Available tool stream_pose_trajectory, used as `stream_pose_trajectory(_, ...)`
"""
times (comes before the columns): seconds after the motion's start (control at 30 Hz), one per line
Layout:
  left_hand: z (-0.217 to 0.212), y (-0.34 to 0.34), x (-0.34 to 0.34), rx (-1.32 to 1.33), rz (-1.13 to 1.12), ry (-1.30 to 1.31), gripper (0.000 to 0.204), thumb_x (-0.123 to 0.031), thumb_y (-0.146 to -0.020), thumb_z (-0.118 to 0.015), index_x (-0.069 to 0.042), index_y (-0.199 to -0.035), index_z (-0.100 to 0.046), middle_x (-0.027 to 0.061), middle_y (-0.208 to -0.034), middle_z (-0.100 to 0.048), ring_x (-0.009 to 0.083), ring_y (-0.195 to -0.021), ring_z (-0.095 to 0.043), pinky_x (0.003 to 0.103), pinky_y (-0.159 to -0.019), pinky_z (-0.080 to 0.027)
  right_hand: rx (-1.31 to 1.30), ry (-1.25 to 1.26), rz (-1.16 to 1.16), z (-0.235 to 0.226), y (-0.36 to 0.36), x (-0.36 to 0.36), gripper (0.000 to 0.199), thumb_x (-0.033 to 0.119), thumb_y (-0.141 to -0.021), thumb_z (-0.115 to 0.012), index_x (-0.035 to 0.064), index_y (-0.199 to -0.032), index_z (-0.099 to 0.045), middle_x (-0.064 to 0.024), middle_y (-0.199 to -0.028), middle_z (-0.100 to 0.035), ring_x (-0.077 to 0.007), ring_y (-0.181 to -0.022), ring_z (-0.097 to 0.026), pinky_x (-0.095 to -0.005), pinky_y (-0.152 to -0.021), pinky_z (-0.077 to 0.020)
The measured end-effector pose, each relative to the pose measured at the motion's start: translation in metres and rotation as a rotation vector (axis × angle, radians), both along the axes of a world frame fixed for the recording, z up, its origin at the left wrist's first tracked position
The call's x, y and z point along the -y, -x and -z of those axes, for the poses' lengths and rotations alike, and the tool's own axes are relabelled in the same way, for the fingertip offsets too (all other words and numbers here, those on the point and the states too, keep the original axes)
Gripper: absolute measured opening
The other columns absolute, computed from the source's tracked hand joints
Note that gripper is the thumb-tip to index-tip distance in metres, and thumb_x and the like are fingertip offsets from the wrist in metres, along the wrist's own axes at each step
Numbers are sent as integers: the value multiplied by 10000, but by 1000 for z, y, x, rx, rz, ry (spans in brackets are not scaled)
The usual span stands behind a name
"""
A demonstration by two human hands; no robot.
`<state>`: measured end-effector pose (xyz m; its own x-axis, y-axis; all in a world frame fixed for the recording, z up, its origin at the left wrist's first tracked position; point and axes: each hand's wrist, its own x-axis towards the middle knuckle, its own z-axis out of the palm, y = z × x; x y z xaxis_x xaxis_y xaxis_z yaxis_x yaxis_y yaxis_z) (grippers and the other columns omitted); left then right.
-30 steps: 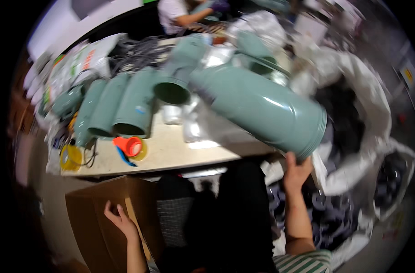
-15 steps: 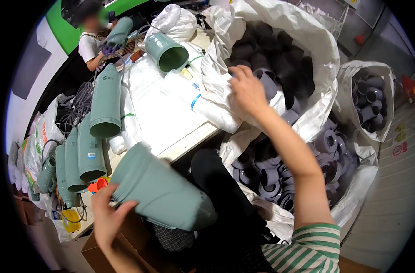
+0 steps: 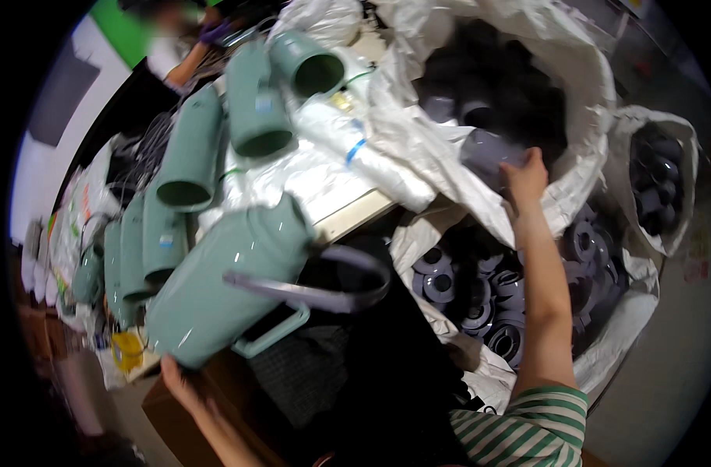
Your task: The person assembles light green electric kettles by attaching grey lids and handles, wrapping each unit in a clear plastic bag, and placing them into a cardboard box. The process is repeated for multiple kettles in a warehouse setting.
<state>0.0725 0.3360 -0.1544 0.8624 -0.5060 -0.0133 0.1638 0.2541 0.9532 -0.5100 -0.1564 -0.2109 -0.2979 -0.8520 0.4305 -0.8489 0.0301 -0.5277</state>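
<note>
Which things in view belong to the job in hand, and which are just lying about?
Likely in the job:
- green jug, left hand at its base
- grey part at the right hand's fingers
- big white sack of dark parts

Probably just lying about:
- yellow roll
- cables

Tbl (image 3: 355,216) w/ green jugs (image 3: 258,113), plastic (image 3: 388,168).

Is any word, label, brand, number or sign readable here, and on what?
No text is readable.
Green jug by the left hand: none visible.
Pale-blue stickers on two other green jugs: too small, blurred.
White bag, left: coloured print, blurred.
Reddish mark, right: blurred.
</note>
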Motion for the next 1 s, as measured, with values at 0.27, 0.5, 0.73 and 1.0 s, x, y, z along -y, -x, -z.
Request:
stream_pose_trajectory(0.27, 6, 54, 44, -106, 84, 18, 496, -323, -1033, -554, 31, -1378, -522, 150, -1386, -577, 276, -1278, -548, 450, -1091, -422, 1559, -242, -700, -65, -111, -97, 584, 482, -1002, -547, 58, -1398, -485, -138, -1320, -598, -298, -1180, -611, -500, -963, -521)
stream_pose_trajectory(0.5, -3, 62, 26, -222, 96, -82, 430, -301, -1026, -581, 14, -1320, -579, 126, -1290, -647, 247, -1182, -618, 419, -1046, -465, 979, -244, -1229, -71, -216, -174, 556, 368, -1079, -436, -12, -1483, -415, -179, -1495, -481, -280, -1391, -439, -376, -1150, -332)
stream_pose_trajectory(0.73, -21, 52, 33, 26, -151, -24, 436, -396, -1044, -488, -42, -1264, -619, 81, -1221, -667, 217, -1131, -610, 400, -1005, -468, 871, 74, -1134, -60, -209, -215, 607, 483, -989, -448, 40, -1403, -468, -202, -1341, -530, -314, -1249, -505, -415, -1077, -380)
stream_pose_trajectory(1.0, -113, 81, 126, 503, -181, -211, 576, -470, -1072, -359, 8, -1316, -568, 178, -1264, -631, 256, -1115, -616, 365, -933, -521, 852, -58, -1216, 10, -162, -309, 622, 310, -910, -711, 23, -1391, -442, -168, -1370, -507, -324, -1280, -501, -413, -1107, -375)
